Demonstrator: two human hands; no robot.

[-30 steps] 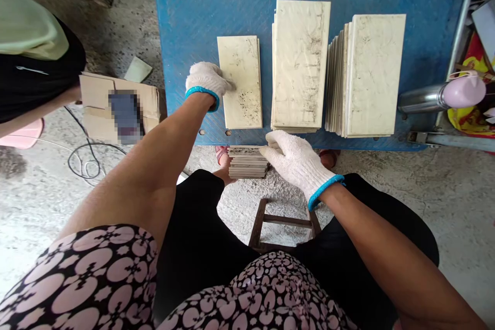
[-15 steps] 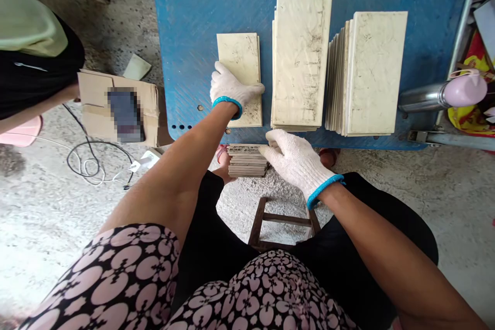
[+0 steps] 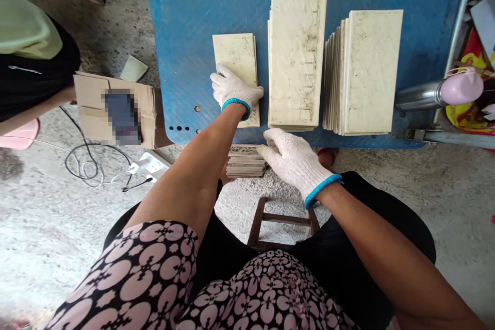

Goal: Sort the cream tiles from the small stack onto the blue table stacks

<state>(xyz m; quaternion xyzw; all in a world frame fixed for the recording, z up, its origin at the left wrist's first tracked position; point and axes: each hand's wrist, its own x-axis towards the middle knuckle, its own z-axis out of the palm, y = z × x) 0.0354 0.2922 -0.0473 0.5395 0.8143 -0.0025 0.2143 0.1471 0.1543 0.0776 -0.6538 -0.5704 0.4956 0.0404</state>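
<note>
My left hand (image 3: pixel 234 88), in a white knit glove with a blue cuff, spans the small pile of thin cream tiles (image 3: pixel 234 49) on the table. Its thumb lies at the right edge and its fingers at the left edge of the top tile. My right hand (image 3: pixel 292 157), gloved alike, is closed at the table's front edge, thumb and fingers close together. Beside its fingertips is a lower stack of tiles (image 3: pixel 245 164), partly under the table edge. Whatever those fingers hold is hidden. A taller stained stack (image 3: pixel 296 62) stands right of my left hand.
Another tile stack (image 3: pixel 375 72) leans in layers farther right on the blue table (image 3: pixel 185 20). A steel flask with a pink cap (image 3: pixel 462 87) lies at the right edge. Left are a cardboard box (image 3: pixel 91 98), cables, a power strip (image 3: pixel 152 165) and another person's arm. A wooden stool (image 3: pixel 286 219) is below.
My left hand has slid slightly right and down on the small pile, its forearm swinging right. My right hand stays nearly still. The whole view has shifted a little.
</note>
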